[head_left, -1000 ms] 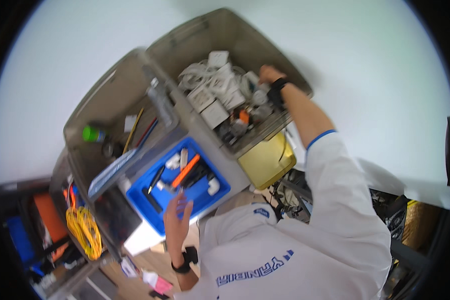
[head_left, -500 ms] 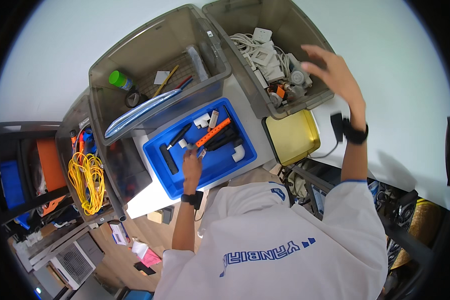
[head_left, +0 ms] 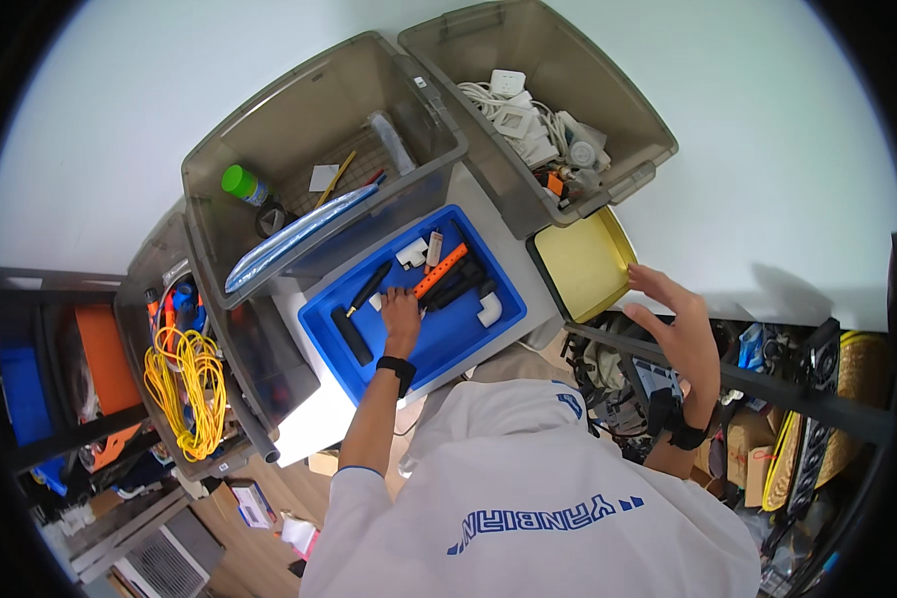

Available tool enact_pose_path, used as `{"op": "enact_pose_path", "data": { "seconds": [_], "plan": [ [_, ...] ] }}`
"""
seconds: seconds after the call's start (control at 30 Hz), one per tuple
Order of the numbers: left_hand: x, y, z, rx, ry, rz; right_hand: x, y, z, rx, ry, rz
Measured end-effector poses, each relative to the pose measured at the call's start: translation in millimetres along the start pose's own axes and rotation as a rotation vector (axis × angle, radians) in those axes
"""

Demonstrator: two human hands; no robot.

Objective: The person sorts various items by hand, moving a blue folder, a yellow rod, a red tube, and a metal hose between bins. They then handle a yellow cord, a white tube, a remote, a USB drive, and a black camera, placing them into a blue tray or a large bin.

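Note:
My left hand point(head_left: 402, 317) reaches down into a blue tray point(head_left: 351, 384). Its fingers are bent over the pieces there, and what they close on is hidden beneath them. A small white fitting point(head_left: 376, 300) lies by its fingertips. Around it in the tray are a black-handled screwdriver point(head_left: 369, 287), a black bar-like piece point(head_left: 352, 337), an orange strip with holes point(head_left: 441, 271), a white pipe tee point(head_left: 412, 253) and a white elbow fitting point(head_left: 489, 310). My right hand point(head_left: 680, 334) hovers with fingers apart, holding nothing, beside a yellow tray point(head_left: 583, 269).
Behind the blue tray stands a grey bin point(head_left: 299, 105) with a green-capped can point(head_left: 244, 183). Another grey bin point(head_left: 558, 60) holds white sockets and cables point(head_left: 528, 130). At the left, a third bin holds a yellow cable coil point(head_left: 184, 389). A shelf point(head_left: 817, 399) is at the right.
My right hand has come away from the far right bin, down and toward me, to beside the yellow tray. My left hand has moved slightly farther over the pieces. The view has shifted slightly.

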State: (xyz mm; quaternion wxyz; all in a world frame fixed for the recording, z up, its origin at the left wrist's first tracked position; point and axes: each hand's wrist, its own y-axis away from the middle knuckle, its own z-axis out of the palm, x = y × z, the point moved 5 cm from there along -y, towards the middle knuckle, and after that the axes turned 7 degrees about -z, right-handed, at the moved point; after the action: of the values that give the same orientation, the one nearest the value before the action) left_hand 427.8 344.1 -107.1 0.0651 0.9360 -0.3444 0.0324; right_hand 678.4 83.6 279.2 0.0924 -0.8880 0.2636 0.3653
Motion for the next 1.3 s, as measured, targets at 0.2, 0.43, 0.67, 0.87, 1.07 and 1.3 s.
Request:
{"op": "enact_pose_path", "data": {
  "seconds": [0.2, 0.43, 0.67, 0.87, 1.07, 1.3],
  "plan": [
    [1.4, -1.4, -9.7, -0.012, -0.043, 0.029, 0.1, 28.5, 1.3, 0.030, -0.016, 0.084],
    [-13.9, 33.3, -58.6, 0.091, 0.028, -0.120, -0.2, 27.2, 16.1, -0.016, -0.012, 0.088],
    [-25.9, 93.7, -151.7, 0.295, 0.233, -0.266, -26.4, 4.5, 47.1, -0.122, 0.047, -0.057],
    [-18.5, 144.4, -236.4, 0.474, 0.364, -0.204, -65.8, -12.1, 91.6, -0.218, 0.017, -0.203],
    [-15.4, 186.3, -292.1, 0.580, 0.303, -0.219, -103.7, -13.6, 118.2, -0.214, -0.174, -0.386],
    [-25.8, 223.8, -337.2, 0.651, 0.225, -0.216, -114.7, -9.1, 129.2, -0.259, -0.335, -0.367]
  ]
}}
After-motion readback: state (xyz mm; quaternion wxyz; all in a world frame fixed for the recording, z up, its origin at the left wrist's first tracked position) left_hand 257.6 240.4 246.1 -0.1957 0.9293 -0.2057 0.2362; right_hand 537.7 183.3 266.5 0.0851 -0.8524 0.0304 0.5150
